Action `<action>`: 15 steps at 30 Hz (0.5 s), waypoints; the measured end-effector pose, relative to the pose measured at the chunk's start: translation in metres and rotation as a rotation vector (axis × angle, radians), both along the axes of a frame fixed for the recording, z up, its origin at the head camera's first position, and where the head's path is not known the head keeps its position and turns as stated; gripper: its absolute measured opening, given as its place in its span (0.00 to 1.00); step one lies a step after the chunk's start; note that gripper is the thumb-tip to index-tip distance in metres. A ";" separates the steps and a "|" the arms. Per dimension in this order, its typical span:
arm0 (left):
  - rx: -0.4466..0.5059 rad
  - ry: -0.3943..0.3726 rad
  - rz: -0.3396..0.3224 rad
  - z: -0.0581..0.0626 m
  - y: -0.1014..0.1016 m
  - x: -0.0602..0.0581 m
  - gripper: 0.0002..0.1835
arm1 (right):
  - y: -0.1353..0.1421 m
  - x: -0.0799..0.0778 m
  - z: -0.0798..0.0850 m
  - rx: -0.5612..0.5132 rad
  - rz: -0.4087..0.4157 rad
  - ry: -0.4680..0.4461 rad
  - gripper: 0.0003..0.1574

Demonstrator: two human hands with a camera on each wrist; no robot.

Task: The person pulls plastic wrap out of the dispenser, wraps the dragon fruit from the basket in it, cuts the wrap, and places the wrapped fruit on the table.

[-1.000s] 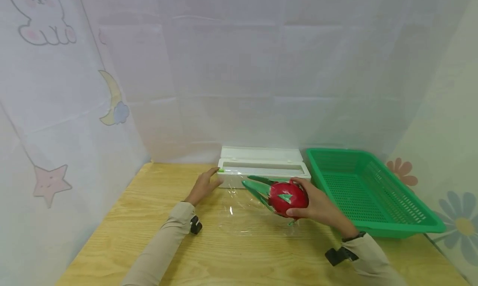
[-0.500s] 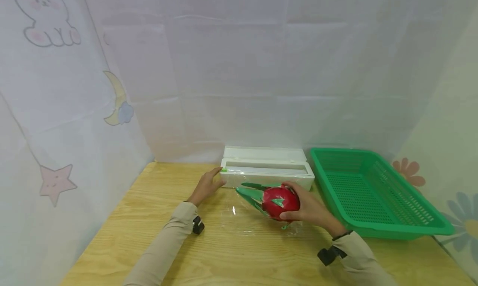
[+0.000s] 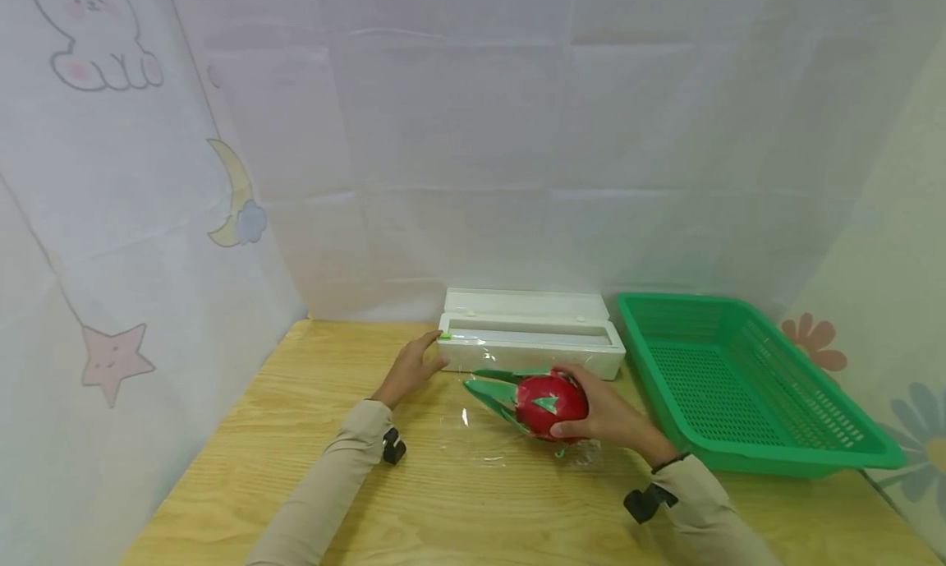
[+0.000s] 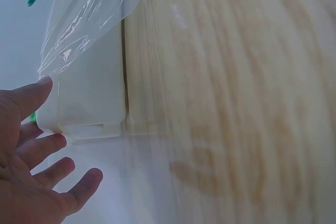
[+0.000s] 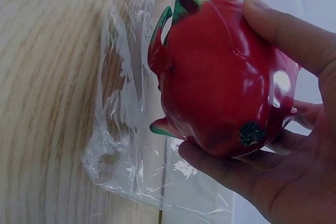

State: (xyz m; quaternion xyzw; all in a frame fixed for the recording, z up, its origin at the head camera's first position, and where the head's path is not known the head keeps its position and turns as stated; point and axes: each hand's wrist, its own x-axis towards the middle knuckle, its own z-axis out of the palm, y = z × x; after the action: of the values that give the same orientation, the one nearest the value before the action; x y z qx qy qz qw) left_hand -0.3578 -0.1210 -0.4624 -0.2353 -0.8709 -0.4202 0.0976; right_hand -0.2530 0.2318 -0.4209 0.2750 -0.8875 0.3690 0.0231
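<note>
My right hand (image 3: 602, 414) grips a red dragon fruit (image 5: 210, 77) with long green leaves pointing left in the head view. The fingers curl round its body, with the thumb on the near side. Under it, a clear sheet of cling film (image 5: 118, 129) hangs from the white cling film box (image 3: 528, 359) onto the table. The box's lid is up, and a green slider (image 3: 445, 336) shows at its left end. There my left hand (image 3: 410, 369) rests its fingertips at the box's corner, the other fingers loosely spread in the left wrist view (image 4: 31, 156).
To the right stands a green plastic basket (image 3: 709, 377) with slotted walls. The wooden table (image 3: 310, 434) backs onto a pale cloth curtain (image 3: 458, 139) behind the box. Patterned cloth hangs at the left and right sides.
My right hand has brought the dragon fruit slightly left and toward me, lower over the cling film. The left hand stays at the box's left end; the head view has shifted slightly.
</note>
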 end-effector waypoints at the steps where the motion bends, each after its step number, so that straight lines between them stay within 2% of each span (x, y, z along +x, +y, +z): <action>1: 0.002 -0.001 -0.002 0.001 0.000 0.000 0.30 | 0.000 -0.001 -0.001 -0.002 0.004 -0.004 0.54; 8: 0.001 0.003 -0.014 0.002 0.001 -0.001 0.30 | -0.002 -0.005 -0.005 -0.013 0.018 -0.029 0.55; 15: -0.010 0.008 0.002 -0.001 0.001 0.000 0.30 | -0.005 -0.009 -0.009 0.015 0.015 -0.057 0.57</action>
State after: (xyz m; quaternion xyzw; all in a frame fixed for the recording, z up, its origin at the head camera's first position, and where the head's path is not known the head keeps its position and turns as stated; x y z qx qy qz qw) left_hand -0.3578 -0.1201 -0.4632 -0.2363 -0.8729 -0.4150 0.1003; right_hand -0.2616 0.2272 -0.4298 0.2711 -0.8884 0.3703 -0.0069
